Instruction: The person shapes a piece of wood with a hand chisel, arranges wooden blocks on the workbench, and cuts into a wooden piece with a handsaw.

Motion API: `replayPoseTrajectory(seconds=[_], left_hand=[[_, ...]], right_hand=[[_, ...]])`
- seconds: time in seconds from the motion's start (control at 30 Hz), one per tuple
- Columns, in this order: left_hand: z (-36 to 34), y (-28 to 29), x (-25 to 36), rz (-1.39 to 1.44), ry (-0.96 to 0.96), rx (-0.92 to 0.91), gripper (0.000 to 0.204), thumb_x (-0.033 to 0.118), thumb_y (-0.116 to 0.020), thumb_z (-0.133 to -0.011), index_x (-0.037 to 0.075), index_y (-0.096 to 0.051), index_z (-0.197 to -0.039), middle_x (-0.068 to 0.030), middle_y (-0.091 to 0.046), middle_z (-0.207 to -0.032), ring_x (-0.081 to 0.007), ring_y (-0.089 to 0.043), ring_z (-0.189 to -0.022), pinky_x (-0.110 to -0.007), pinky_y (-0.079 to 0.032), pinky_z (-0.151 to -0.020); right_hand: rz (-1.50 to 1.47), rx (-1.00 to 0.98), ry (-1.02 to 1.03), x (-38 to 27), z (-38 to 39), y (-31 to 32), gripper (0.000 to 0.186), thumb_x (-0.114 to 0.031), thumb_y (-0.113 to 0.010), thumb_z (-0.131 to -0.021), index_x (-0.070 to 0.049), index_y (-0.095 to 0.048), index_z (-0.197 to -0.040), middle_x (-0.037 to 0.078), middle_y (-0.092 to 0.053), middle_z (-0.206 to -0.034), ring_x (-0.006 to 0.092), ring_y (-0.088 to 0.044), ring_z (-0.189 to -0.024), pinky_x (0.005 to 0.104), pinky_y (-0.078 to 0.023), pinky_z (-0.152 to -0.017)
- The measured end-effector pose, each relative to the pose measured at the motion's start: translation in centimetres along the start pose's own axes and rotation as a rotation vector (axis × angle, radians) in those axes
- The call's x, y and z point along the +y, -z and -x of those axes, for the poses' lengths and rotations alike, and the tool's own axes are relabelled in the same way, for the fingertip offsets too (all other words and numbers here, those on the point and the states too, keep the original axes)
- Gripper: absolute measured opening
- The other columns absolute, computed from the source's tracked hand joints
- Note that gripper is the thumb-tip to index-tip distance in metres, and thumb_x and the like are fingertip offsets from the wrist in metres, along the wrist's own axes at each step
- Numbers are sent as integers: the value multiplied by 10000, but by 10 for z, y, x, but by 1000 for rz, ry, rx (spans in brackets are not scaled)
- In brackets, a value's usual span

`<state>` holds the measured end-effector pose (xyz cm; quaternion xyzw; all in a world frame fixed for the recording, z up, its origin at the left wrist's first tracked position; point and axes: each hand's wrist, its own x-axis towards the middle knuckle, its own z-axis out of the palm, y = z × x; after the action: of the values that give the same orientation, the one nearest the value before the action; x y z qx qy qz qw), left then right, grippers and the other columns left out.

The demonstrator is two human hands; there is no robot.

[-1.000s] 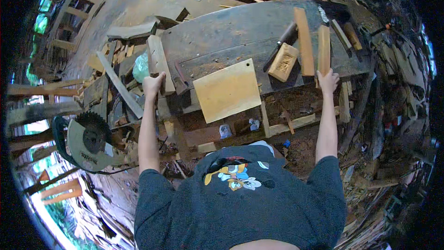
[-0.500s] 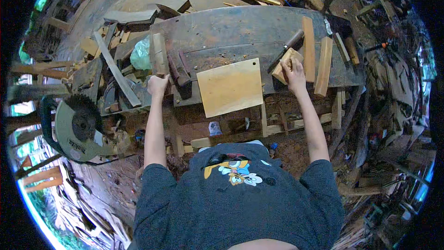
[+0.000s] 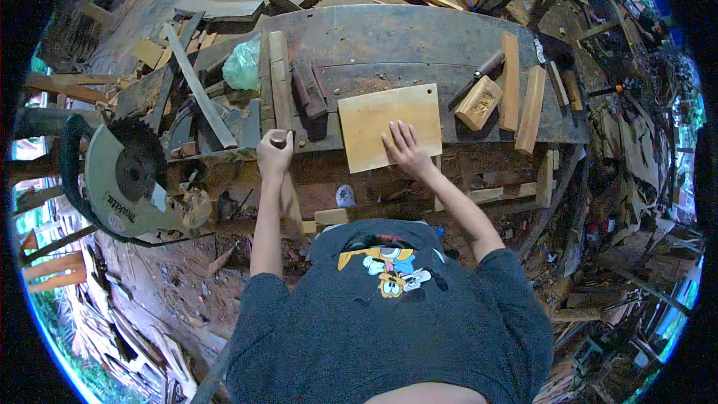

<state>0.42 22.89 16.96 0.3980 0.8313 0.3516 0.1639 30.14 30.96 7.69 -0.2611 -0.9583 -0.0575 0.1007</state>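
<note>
My left hand (image 3: 275, 152) is closed in a fist at the bench's near edge, around a brown rounded wooden handle (image 3: 279, 137) whose end shows above the fingers. The rest of that tool is hidden. My right hand (image 3: 404, 146) lies flat with fingers spread on the lower right part of a pale rectangular wooden board (image 3: 381, 116), which has a small hole in its far right corner. Right of the board sits a wooden block (image 3: 479, 103) with a hollowed top, beside a dark tool with a cylindrical handle (image 3: 490, 63).
Wood strips (image 3: 509, 82) lie at the right of the workbench (image 3: 359, 34). Near my left hand are a long wood piece (image 3: 280, 75) and dark wooden pieces (image 3: 308, 90). A green plastic bag (image 3: 242, 64) and offcuts lie further left. A circular saw (image 3: 127, 179) with exposed blade stands at left.
My right hand has left the hollowed block and moved left onto the board. My left hand has come nearer me, and the brown handle end now shows in its fist. The view has shifted slightly.
</note>
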Motion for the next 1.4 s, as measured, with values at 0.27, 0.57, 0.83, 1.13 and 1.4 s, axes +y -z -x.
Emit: replayPoseTrajectory(seconds=[0.27, 0.57, 0.83, 1.13, 1.4], left_hand=[[32, 19, -33, 123, -2, 4, 151, 155, -599, -698, 8, -562, -698, -103, -569, -632, -174, -568, -599, -267, -427, -560], [48, 35, -18, 149, -6, 48, 141, 152, -596, -700, 15, -562, -697, -84, -564, -628, -158, -556, -588, -265, -425, -556], [61, 47, -15, 146, 34, 23, 145, 153, -599, -697, 14, -559, -688, -91, -556, -608, -149, -548, -565, -263, -421, -546], [77, 44, -7, 104, 69, 3, 146, 137, -602, -695, 1, -554, -678, -89, -562, -612, -143, -546, -562, -252, -414, -536], [62, 18, 20, 69, 14, -159, 127, 140, -601, -696, 20, -559, -692, -77, -557, -607, -130, -543, -571, -245, -416, -548]], right_hand=[[-167, 297, -217, 59, -99, 114, 251, -136, -561, -638, -106, -512, -882, 73, -538, -934, 227, -498, -914, 404, -335, -870], [-110, 3, -164, 98, -152, 128, 83, -188, -564, -646, -133, -527, -697, 64, -571, -643, 239, -573, -614, 361, -440, -522], [166, 326, -302, 133, -177, 91, 105, -218, -493, -716, -128, -511, -769, 43, -550, -711, 204, -558, -678, 350, -426, -613], [29, 308, -175, 124, -130, 24, 204, -111, -550, -580, -117, -492, -775, 59, -467, -768, 220, -492, -765, 346, -412, -616], [-154, 365, 42, 57, -47, -14, 144, -35, -506, -650, -66, -463, -784, 79, -478, -946, 229, -488, -915, 401, -379, -862]])
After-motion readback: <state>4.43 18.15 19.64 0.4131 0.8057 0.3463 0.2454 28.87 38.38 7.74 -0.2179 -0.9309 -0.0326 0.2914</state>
